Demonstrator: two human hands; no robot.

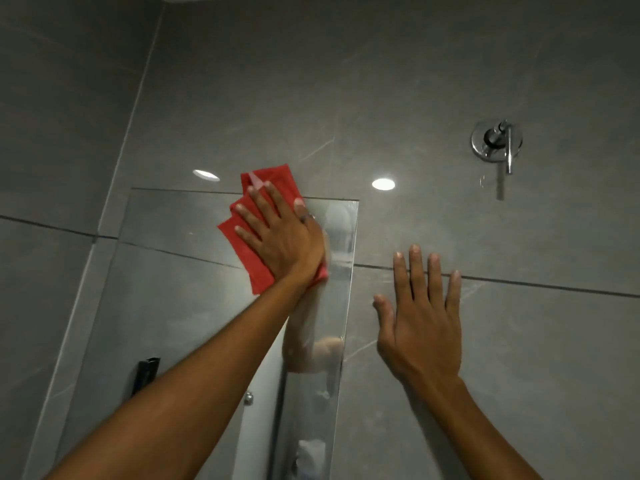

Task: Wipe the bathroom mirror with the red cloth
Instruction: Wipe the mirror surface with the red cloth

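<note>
The mirror is a frameless panel on the grey tiled wall, filling the lower left of the view and reflecting the tiles. My left hand lies flat with fingers spread on the folded red cloth, pressing it against the mirror near its top right corner. Part of the cloth sticks up past the mirror's top edge. My right hand rests flat and empty on the wall tile just right of the mirror's edge, fingers apart.
A chrome wall valve with a lever is mounted on the tile at the upper right. A dark clip or bracket and a small chrome stud show low on the mirror. Two ceiling lights reflect in the tiles.
</note>
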